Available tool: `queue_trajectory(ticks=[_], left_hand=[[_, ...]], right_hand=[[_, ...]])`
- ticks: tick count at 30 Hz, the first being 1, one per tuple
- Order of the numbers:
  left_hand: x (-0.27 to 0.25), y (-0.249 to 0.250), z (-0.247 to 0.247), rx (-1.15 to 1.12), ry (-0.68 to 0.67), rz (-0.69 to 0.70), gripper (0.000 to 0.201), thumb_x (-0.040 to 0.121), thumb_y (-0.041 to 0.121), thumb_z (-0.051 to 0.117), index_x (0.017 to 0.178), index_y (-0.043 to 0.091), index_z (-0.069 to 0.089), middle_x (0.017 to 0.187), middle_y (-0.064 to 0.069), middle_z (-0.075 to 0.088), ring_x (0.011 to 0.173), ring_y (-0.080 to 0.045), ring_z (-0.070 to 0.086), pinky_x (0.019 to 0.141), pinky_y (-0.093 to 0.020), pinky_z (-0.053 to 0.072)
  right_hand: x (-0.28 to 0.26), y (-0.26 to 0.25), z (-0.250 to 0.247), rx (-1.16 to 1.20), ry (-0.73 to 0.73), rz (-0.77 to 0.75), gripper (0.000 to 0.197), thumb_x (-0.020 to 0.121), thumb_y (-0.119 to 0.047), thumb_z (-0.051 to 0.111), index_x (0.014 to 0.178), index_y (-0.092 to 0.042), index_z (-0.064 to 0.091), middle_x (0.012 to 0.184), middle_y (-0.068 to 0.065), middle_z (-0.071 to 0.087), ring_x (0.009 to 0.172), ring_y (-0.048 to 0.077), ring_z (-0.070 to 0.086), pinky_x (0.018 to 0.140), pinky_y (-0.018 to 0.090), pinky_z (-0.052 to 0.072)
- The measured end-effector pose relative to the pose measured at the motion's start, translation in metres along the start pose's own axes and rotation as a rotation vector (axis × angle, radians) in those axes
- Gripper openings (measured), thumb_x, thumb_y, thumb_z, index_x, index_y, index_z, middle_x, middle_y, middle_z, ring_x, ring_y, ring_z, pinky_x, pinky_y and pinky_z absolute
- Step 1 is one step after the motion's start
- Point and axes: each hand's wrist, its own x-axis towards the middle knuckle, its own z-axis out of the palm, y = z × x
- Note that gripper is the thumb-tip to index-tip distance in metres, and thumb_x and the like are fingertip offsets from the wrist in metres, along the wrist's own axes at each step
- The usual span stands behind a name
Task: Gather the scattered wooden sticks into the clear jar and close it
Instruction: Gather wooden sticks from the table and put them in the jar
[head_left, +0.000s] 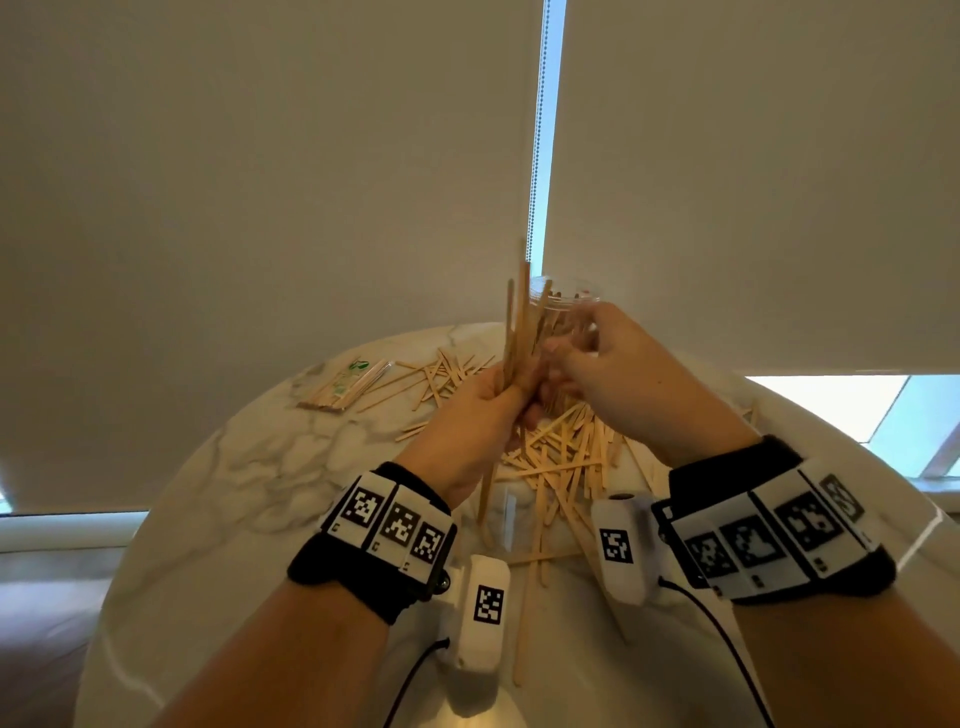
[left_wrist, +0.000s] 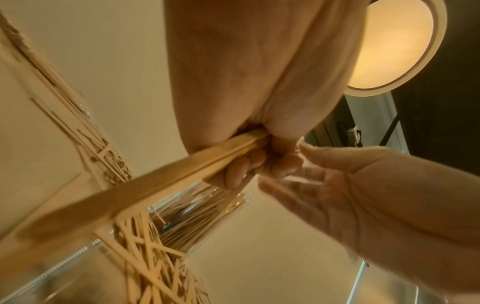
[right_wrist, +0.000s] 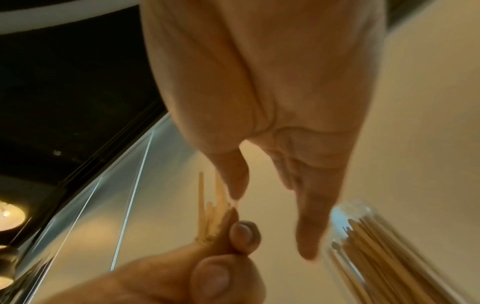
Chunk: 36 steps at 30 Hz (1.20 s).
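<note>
Roughly partway — the clear plastic jar (head_left: 563, 306) at 12 o'clock holds some thin wooden sticks, but a big pile (head_left: 561, 457) still litters the marble counter (head_left: 249, 467). Left hand (head_left: 467, 415) grip clamped on an upright bundle (head_left: 519, 322); right hand (head_left: 613, 364) fingers relaxed beside it. No lid in sight.

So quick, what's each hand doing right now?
Left hand: grips a bundle of wooden sticks, held upright.
Right hand: open, fingers relaxed beside the clear jar, holding nothing.
</note>
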Motion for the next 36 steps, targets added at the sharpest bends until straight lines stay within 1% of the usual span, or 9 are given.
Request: queue_trajectory(ticks=[2,6,9,13,17,22,29,32,36], left_hand=[[0.001,-0.001,-0.005,-0.028,0.03,-0.007,0.033,0.101,0.044,0.047,0.088,0.018,0.062,0.062,0.006,0.051,0.055,-0.006,0.042,0.053,-0.021,0.034],[-0.002,0.0,-0.005,0.066,0.004,-0.007,0.034,0.101,0.043,0.045,0.087,0.017,0.062,0.065,0.005,0.054,0.06,-0.011,0.04,0.056,-0.025,0.032],[-0.005,0.004,0.0,0.176,-0.02,0.021,0.036,0.104,0.039,0.042,0.085,0.017,0.063,0.069,0.002,0.056,0.063,-0.015,0.043,0.062,-0.028,0.035],[-0.006,0.004,0.003,0.195,-0.049,-0.001,0.037,0.103,0.042,0.042,0.085,0.018,0.063,0.07,0.001,0.057,0.075,-0.024,0.049,0.074,-0.037,0.038],[-0.008,0.008,0.003,0.051,-0.104,-0.028,0.033,0.103,0.038,0.045,0.092,0.01,0.058,0.056,0.006,0.042,0.058,-0.016,0.048,0.067,-0.03,0.05],[-0.011,0.015,0.006,0.064,-0.161,0.014,0.046,0.091,0.056,0.05,0.093,0.01,0.055,0.059,0.004,0.034,0.05,-0.012,0.029,0.049,-0.027,0.03],[-0.009,0.016,0.01,0.058,-0.155,0.024,0.06,0.093,0.066,0.03,0.09,0.011,0.053,0.06,0.004,0.031,0.05,-0.015,0.022,0.05,-0.034,0.017],[-0.007,0.016,0.01,-0.02,-0.15,0.045,0.05,0.1,0.057,0.032,0.081,0.014,0.047,0.061,0.002,0.028,0.05,-0.016,0.018,0.048,-0.031,0.018],[-0.002,0.017,0.0,-0.218,0.124,0.093,0.045,0.098,0.058,0.038,0.078,0.018,0.043,0.062,0.005,0.034,0.051,-0.011,0.031,0.051,-0.027,0.032]], right_hand=[[-0.003,0.0,0.004,0.007,-0.071,-0.014,0.058,0.098,-0.041,0.058,0.149,-0.032,0.033,0.109,-0.006,0.068,0.095,0.011,0.07,0.086,0.042,0.06],[-0.006,-0.017,0.002,0.099,0.09,-0.258,0.076,0.102,-0.031,0.054,0.156,-0.046,0.002,0.158,-0.014,0.028,0.11,-0.015,0.056,0.085,0.012,0.052],[-0.006,-0.023,-0.005,-0.003,0.151,-0.39,0.056,0.104,-0.022,0.051,0.154,-0.036,0.03,0.149,-0.016,0.046,0.126,-0.005,0.051,0.103,0.018,0.046],[-0.007,-0.021,-0.01,-0.03,0.281,-0.393,0.033,0.103,-0.018,0.052,0.133,-0.028,0.061,0.118,-0.017,0.067,0.105,-0.002,0.063,0.085,0.007,0.049],[-0.01,-0.026,-0.011,-0.034,0.244,-0.363,0.032,0.103,-0.036,0.05,0.132,-0.028,0.062,0.117,-0.017,0.069,0.105,-0.006,0.062,0.089,0.01,0.05],[-0.009,-0.026,-0.012,-0.065,0.246,-0.383,0.051,0.094,-0.054,0.058,0.139,-0.03,0.05,0.137,-0.012,0.055,0.116,0.0,0.057,0.093,0.017,0.051],[-0.006,-0.018,-0.013,-0.122,0.354,-0.364,0.032,0.101,-0.027,0.057,0.133,-0.03,0.058,0.108,-0.014,0.07,0.093,0.001,0.067,0.085,0.02,0.056],[-0.009,-0.021,-0.01,-0.206,0.203,-0.309,0.032,0.104,-0.039,0.046,0.131,-0.032,0.062,0.115,-0.014,0.07,0.104,0.004,0.065,0.092,0.03,0.055],[-0.012,-0.024,-0.007,-0.064,-0.035,-0.172,0.06,0.099,-0.055,0.044,0.154,-0.038,0.028,0.145,-0.008,0.053,0.121,0.008,0.058,0.083,0.012,0.047]])
